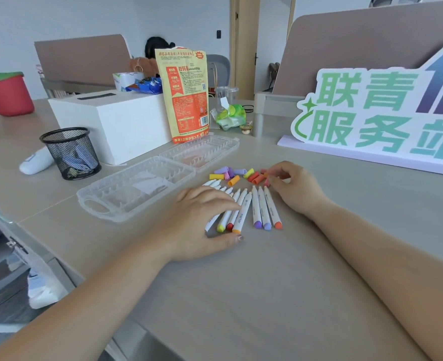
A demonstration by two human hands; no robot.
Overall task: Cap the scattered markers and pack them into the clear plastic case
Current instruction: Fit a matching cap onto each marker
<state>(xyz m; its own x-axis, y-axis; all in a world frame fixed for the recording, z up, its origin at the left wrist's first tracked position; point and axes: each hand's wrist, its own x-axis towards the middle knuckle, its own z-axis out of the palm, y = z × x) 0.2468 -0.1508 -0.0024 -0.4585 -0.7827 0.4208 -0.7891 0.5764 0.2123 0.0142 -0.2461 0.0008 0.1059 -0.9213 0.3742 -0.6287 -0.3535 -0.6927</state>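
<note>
Your left hand [199, 220] lies flat, fingers straight, pressing on the fanned markers [237, 213]. It grips nothing. Your right hand [297, 190] is curled, tips down in the loose caps [237, 175] at the pile's right edge. Can't tell if a cap is actually pinched between thumb and index or only touched. Key relation: the marker barrels run away from you, bare tips toward the caps, coloured tail ends back toward your wrists. So the caps sit just beyond the tips, ahead of your left fingertips and to the left of your right fingertips. The three separate markers [264, 208] lie parallel between your two hands, just beside the right thumb and apart from the bunch under the left. The right hand is nearer the caps and those three; the left is nearer the clear case [137, 190]. The case lies open, both halves flat, ahead and left of your left hand, near but not touching, with no markers in it. My read: nothing is capped yet. Match cap colour to tail colour and push it on straight along the barrel while the left hand steadies it. Caps are small and round, so expect them to roll.
</note>
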